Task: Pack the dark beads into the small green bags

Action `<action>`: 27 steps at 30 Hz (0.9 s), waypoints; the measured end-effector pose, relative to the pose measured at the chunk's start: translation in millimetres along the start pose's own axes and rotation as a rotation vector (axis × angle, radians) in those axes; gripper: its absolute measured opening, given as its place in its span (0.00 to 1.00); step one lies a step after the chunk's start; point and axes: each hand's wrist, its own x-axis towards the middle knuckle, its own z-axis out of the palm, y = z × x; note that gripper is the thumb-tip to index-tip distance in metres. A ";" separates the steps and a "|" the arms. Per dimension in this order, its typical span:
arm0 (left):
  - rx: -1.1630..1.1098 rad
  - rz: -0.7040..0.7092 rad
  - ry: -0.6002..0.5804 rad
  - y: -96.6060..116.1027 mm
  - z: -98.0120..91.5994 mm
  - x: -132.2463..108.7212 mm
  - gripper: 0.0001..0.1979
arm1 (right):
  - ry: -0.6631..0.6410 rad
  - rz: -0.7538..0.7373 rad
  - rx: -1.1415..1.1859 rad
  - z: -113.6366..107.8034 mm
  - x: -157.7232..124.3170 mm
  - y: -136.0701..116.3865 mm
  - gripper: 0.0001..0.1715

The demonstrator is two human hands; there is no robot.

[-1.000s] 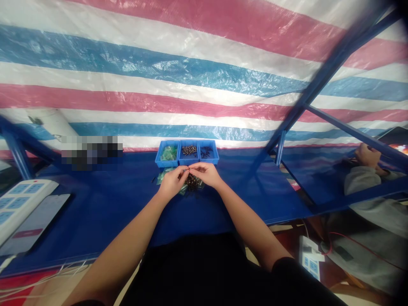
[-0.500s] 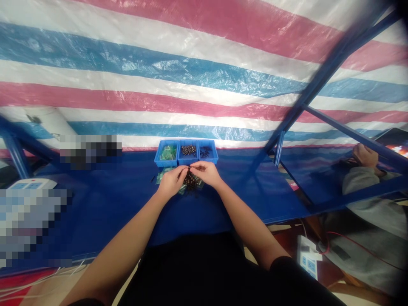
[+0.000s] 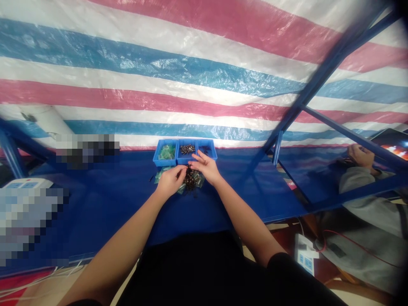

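My left hand is closed in a pinch at the left side of a pile of small dark pieces. What its fingertips hold, if anything, is too small to make out. Fingers spread, my right hand is open above the right side of the pile, near the bins. Greenish clear packets lie around and under the pile. Just behind stand three joined blue bins: the left bin contains pale green pieces, the middle bin small dark and brass-coloured pieces, the right bin dark thin pieces, partly hidden by my fingers.
The blue table runs beneath a striped plastic sheet. Blue metal frame bars rise at the right. Beyond them sits another person in a grey sleeve. A white power strip is low at the right; blurred blocks cover things at left.
My right hand has parted from the left fingertips, and its fingers have spread and lifted toward the right bin. My left hand stays pinched in nearly the same place.
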 end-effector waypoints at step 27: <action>-0.044 -0.012 -0.022 -1.2 0.7 0.1 0.16 | -0.110 -0.147 -0.695 -24.8 -1.8 -6.4 0.12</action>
